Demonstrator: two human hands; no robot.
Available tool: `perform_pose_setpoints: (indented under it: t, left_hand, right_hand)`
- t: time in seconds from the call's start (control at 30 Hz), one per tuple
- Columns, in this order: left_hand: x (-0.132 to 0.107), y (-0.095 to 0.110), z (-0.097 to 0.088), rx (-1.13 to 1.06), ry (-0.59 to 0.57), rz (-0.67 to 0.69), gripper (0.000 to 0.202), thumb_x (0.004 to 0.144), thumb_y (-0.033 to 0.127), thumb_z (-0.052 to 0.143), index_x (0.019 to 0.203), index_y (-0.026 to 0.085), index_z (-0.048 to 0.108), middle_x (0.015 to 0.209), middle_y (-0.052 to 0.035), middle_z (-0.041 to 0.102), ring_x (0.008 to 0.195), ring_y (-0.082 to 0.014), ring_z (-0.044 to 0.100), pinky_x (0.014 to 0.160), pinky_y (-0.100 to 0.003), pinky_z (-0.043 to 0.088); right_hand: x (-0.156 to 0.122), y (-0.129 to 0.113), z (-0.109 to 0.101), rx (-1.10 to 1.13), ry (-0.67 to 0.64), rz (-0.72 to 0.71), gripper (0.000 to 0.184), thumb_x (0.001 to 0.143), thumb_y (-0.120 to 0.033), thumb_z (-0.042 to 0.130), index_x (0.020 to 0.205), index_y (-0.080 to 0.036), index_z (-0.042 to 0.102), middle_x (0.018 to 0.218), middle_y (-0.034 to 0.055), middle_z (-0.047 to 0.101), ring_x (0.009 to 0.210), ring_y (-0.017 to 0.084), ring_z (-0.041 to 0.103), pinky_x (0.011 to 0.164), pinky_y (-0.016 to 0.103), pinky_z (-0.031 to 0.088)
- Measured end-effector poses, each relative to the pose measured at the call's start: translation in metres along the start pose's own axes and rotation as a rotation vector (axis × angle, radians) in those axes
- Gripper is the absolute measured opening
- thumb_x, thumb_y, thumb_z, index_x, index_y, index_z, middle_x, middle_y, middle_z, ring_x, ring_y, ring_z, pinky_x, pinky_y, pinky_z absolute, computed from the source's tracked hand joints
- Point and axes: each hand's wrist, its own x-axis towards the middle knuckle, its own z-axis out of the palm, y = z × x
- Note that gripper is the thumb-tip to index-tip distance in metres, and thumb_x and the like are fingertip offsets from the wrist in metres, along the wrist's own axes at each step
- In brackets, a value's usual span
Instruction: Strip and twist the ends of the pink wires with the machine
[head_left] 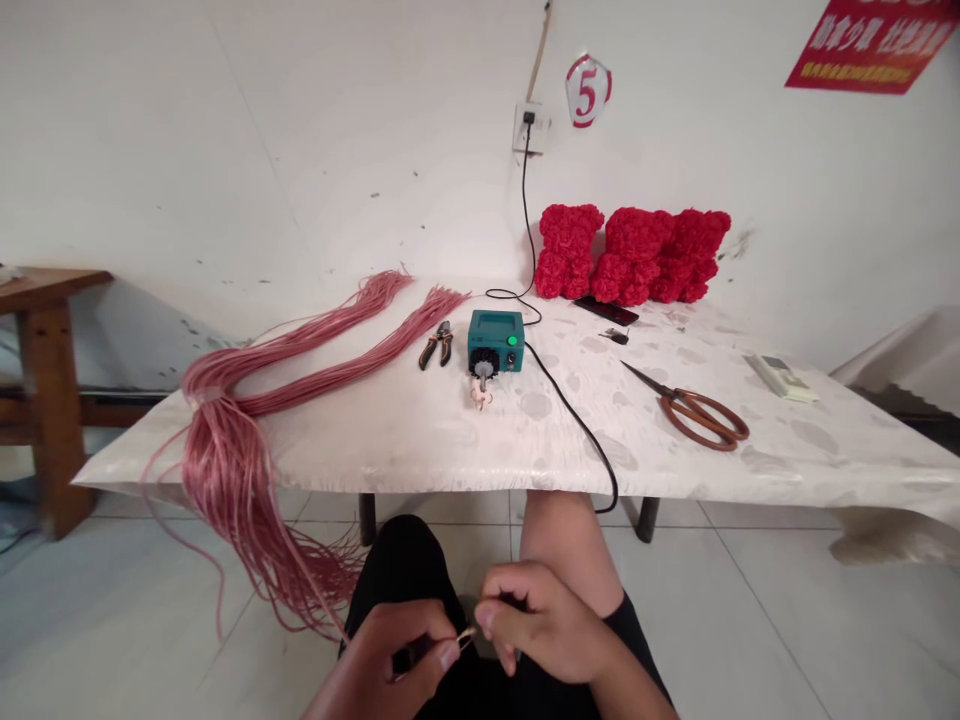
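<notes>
Low in the head view, over my lap, my left hand point(401, 650) and my right hand point(536, 620) meet fingertip to fingertip. Both pinch the end of a thin pink strand point(465, 636) held between them. The strand runs from a big bundle of pink strands point(232, 440) that lies across the left of the table point(420, 440) and hangs over its front edge to the floor. A small teal machine point(495, 343) with a green light sits mid-table, a black cable running from it.
Pliers point(436, 345) lie left of the machine, large brown-handled scissors point(694, 408) to its right. Red rose-covered bears point(630, 255) and a dark phone point(606, 310) stand by the wall. A remote-like object point(780, 378) lies at far right. A wooden bench point(45, 380) stands left.
</notes>
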Motion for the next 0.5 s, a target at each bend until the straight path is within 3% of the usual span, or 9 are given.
perform_pose_setpoints:
  t: [0.1,0.17,0.33,0.43,0.5]
  left_hand:
    - [0.006,0.003,-0.003,-0.135,0.104,0.027,0.029,0.091,0.035,0.057,0.067,0.019,0.063,0.062,0.0023,0.055,0.06,-0.0127,0.05,0.061,-0.024,0.039]
    - [0.012,0.006,-0.004,-0.217,0.185,0.054,0.03,0.094,0.037,0.054,0.071,0.019,0.061,0.062,0.0032,0.05,0.058,-0.0116,0.046,0.059,-0.023,0.038]
    - [0.036,0.013,-0.005,-0.289,0.273,0.119,0.029,0.1,0.039,0.049,0.084,0.019,0.062,0.065,0.004,0.048,0.06,-0.0108,0.047,0.058,-0.022,0.041]
    - [0.054,0.016,-0.003,-0.246,0.3,0.164,0.028,0.1,0.038,0.048,0.084,0.02,0.063,0.061,0.0048,0.048,0.056,-0.0103,0.048,0.054,-0.02,0.041]
    - [0.065,0.018,-0.002,-0.187,0.337,0.191,0.026,0.099,0.035,0.049,0.083,0.021,0.063,0.059,0.0057,0.05,0.053,-0.0099,0.048,0.05,-0.019,0.04]
  right_hand:
    - [-0.003,-0.01,-0.008,-0.005,0.045,-0.037,0.034,0.096,-0.043,0.059,0.075,-0.016,0.06,0.054,-0.0031,0.059,0.05,0.009,0.053,0.052,0.021,0.04]
    - [-0.003,-0.026,-0.02,-0.122,0.079,-0.1,0.031,0.098,-0.039,0.056,0.076,-0.017,0.061,0.057,-0.0025,0.059,0.052,0.01,0.055,0.053,0.022,0.042]
    - [0.027,-0.088,-0.071,-0.683,0.204,-0.362,0.009,0.095,-0.026,0.057,0.095,-0.021,0.065,0.072,-0.003,0.058,0.062,0.011,0.055,0.06,0.023,0.044]
    - [0.061,-0.122,-0.102,-1.093,0.274,-0.5,0.019,0.095,-0.02,0.054,0.111,-0.022,0.064,0.09,0.0005,0.063,0.07,0.012,0.057,0.069,0.027,0.046]
    - [0.085,-0.139,-0.117,-1.339,0.22,-0.529,0.031,0.095,-0.019,0.051,0.124,-0.022,0.06,0.105,0.0039,0.064,0.078,0.015,0.059,0.073,0.029,0.047]
